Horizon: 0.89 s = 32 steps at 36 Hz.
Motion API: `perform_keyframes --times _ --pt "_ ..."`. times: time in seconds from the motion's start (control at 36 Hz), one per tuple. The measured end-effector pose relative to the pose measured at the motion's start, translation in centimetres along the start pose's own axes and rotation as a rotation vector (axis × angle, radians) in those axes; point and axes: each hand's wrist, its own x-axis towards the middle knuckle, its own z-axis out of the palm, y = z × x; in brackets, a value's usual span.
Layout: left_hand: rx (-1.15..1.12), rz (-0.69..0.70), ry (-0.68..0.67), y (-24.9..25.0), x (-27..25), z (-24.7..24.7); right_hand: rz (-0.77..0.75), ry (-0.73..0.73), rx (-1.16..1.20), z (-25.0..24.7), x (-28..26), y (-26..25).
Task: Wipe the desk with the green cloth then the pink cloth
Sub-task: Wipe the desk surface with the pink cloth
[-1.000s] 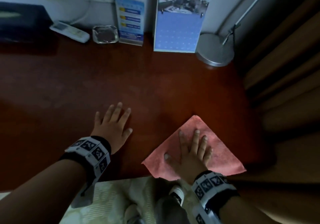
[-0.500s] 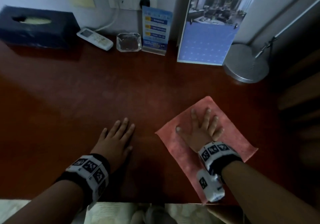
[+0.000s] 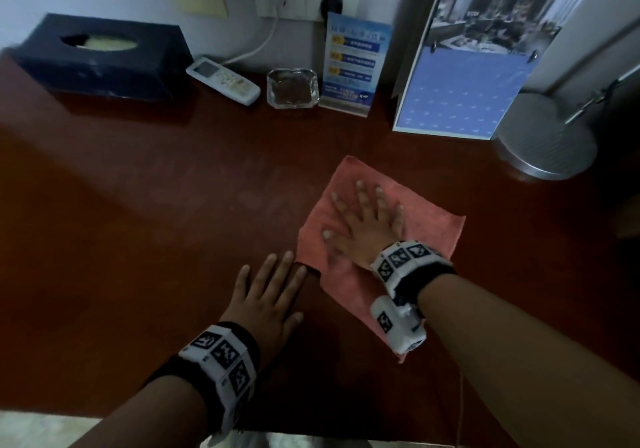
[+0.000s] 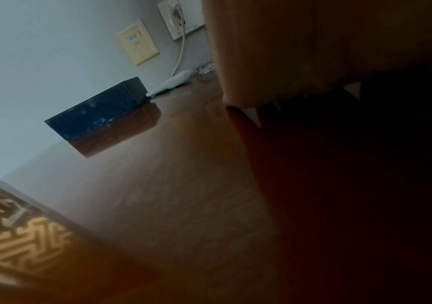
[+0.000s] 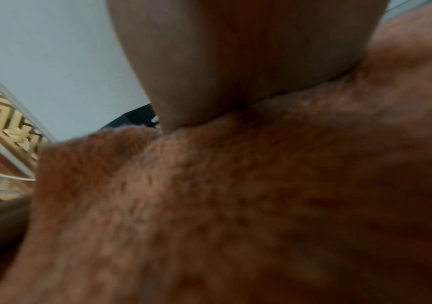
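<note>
The pink cloth (image 3: 426, 225) lies spread on the dark red-brown desk (image 3: 156, 212), right of centre. My right hand (image 3: 367, 219) presses flat on it with straight, spread fingers. In the right wrist view the cloth (image 5: 235, 205) fills the picture under my palm (image 5: 235, 61). My left hand (image 3: 266, 295) rests flat on the bare desk just left of the cloth's near corner, fingers straight. In the left wrist view the hand (image 4: 274, 51) lies on the desk (image 4: 170, 185). No green cloth is in view.
Along the back wall stand a dark tissue box (image 3: 100, 59), a white remote (image 3: 223, 80), a glass ashtray (image 3: 292, 89), a blue sign card (image 3: 353, 66), a calendar (image 3: 464, 76) and a lamp's round metal base (image 3: 547, 142). The desk's front edge (image 3: 311, 430) is near my forearms.
My right hand has pushed the pink cloth away from the front edge toward the back and a little left. My left hand has stayed flat on the desk, now close beside the cloth.
</note>
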Motion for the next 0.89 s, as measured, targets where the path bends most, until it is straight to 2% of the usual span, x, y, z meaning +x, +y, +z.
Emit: perform_keyframes --times 0.19,0.33,0.42,0.56,0.61,0.67,0.69,0.78,0.89 --pt "0.026 0.095 0.004 -2.2 -0.4 -1.4 0.282 0.091 0.139 -1.3 0.0 4.3" --pt "0.045 0.062 0.009 -4.9 -1.4 -1.2 0.411 0.118 0.192 -1.2 0.7 0.5" --pt "0.033 0.075 -0.028 -4.9 -1.3 -0.9 0.295 0.066 0.121 -1.3 1.8 -3.4" --pt "0.044 0.041 -0.083 -4.2 -0.7 -1.2 -0.050 -0.020 -0.051 -1.3 3.6 -9.1" --pt "0.103 0.010 -0.142 -4.2 -0.4 -1.5 -0.168 -0.041 -0.128 -1.3 3.9 -10.6" --pt "0.073 -0.010 -0.305 -3.9 -0.4 -2.2 -0.247 -0.058 -0.184 -1.4 3.9 -11.6" --pt "0.071 -0.010 -0.336 -3.7 -0.3 -2.4 -0.268 -0.065 -0.191 -1.3 3.9 -11.7" --pt "0.095 -0.018 -0.320 -3.8 -0.3 -2.2 -0.268 -0.055 -0.154 -1.1 4.3 -11.2" --pt "0.077 0.004 -0.207 -4.4 -0.6 -1.6 -0.112 0.007 -0.072 -1.9 4.9 -8.3"
